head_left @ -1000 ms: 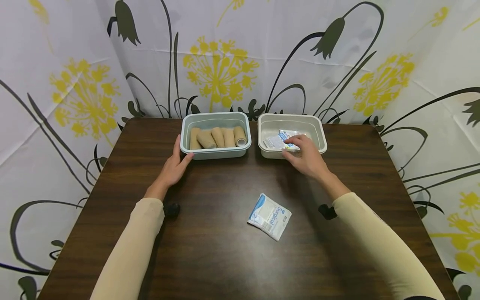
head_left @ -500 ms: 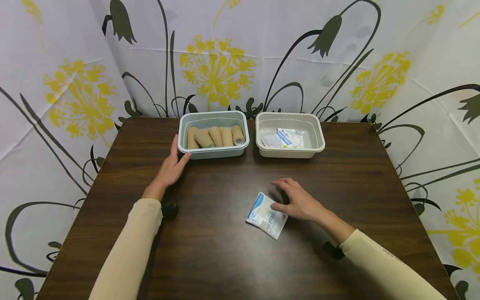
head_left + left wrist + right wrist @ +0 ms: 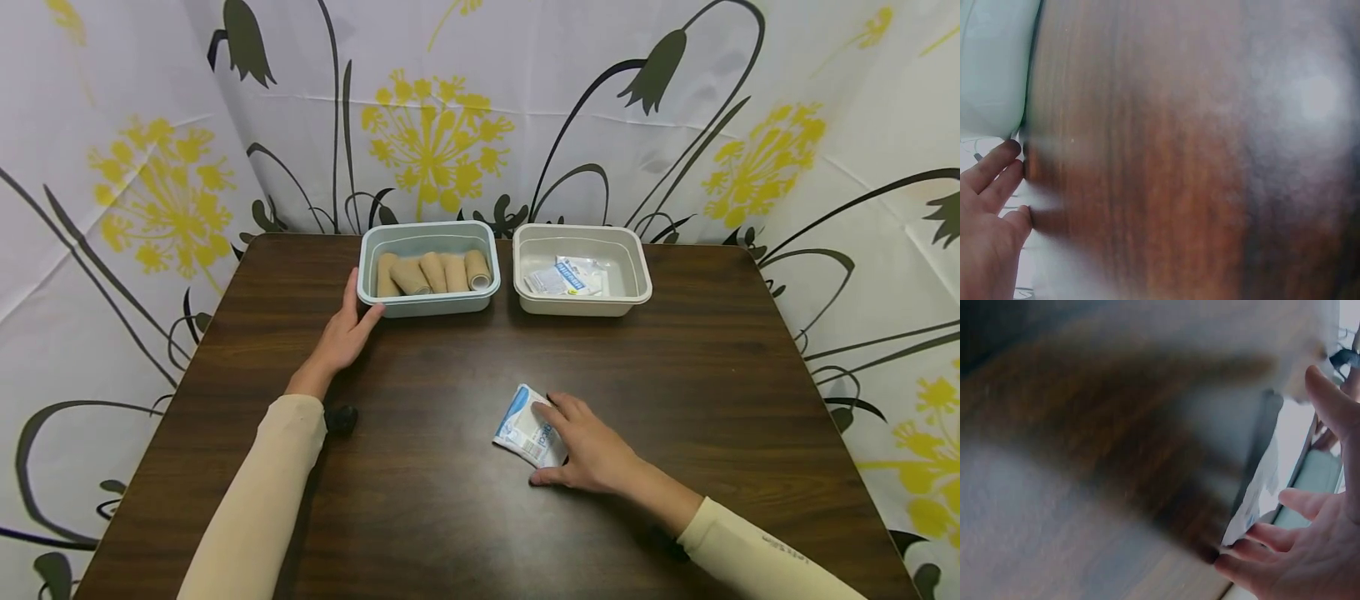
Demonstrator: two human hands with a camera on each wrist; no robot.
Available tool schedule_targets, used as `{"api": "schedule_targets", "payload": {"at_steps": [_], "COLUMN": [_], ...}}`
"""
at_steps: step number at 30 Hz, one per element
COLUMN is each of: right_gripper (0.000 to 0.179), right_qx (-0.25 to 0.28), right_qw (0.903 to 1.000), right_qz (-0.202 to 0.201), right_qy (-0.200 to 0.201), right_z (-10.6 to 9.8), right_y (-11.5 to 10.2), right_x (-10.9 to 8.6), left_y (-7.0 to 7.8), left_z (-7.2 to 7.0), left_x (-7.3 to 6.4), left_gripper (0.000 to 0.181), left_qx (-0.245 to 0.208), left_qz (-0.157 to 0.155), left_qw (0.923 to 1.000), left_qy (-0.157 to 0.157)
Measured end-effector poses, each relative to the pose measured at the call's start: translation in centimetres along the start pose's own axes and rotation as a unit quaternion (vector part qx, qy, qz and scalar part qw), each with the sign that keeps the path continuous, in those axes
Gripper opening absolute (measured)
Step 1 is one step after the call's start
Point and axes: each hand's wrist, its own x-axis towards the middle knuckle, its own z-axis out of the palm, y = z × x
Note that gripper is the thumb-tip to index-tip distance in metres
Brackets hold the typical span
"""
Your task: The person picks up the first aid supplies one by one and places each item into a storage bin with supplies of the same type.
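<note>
A flat white-and-blue packet (image 3: 527,432) with printed lettering lies on the table in front of the two bins. My right hand (image 3: 592,450) is over its right side, the fingers reaching along the far edge and the thumb at the near corner. In the right wrist view the fingers (image 3: 1260,540) are spread beside the packet (image 3: 1266,481), with the thumb well apart from them. My left hand (image 3: 341,337) rests at the left front corner of a light-blue bin (image 3: 431,309), its fingers fairly straight along the side and the thumb by the front rim.
Several tan bandage rolls (image 3: 433,273) lie in the blue bin. To its right, a beige bin (image 3: 577,307) contains a few small white-and-blue packets (image 3: 567,276). Both stand at the back edge of a dark wooden table (image 3: 420,517), before a flower-patterned curtain (image 3: 480,50).
My right hand has come back from over the beige bin, towards me, and down to the packet on the table. My left hand has stayed at the blue bin.
</note>
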Motion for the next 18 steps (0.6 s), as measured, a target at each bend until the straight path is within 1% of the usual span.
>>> {"api": "schedule_targets", "payload": {"at_steps": [4,7,12,18], "right_gripper": [0.092,0.085,0.079,0.076], "right_qx": [-0.033,-0.049,-0.052,-0.05], "right_qw": [0.9993,0.9987,0.9986,0.9988], "right_qz": [-0.015,-0.01,-0.004,0.0], "right_qy": [0.008,0.007,-0.005,-0.006], "right_z": [0.45,0.52,0.32,0.18], "right_y": [-0.35,-0.53,-0.79,-0.84], "right_x": [-0.13,-0.11,-0.15,-0.22], "left_y": [0.04,0.02,-0.07,-0.11], "left_z": [0.01,0.02,0.02,0.06], "left_x": [-0.07,-0.05,0.11,0.13], "left_gripper": [0.079,0.079,0.079,0.079], "left_qx": [-0.001,-0.001,0.0,0.0], "left_qz": [-0.002,-0.002,0.003,0.007], "left_qw": [1.0,1.0,1.0,1.0], "left_qy": [0.001,0.001,0.004,0.005]}}
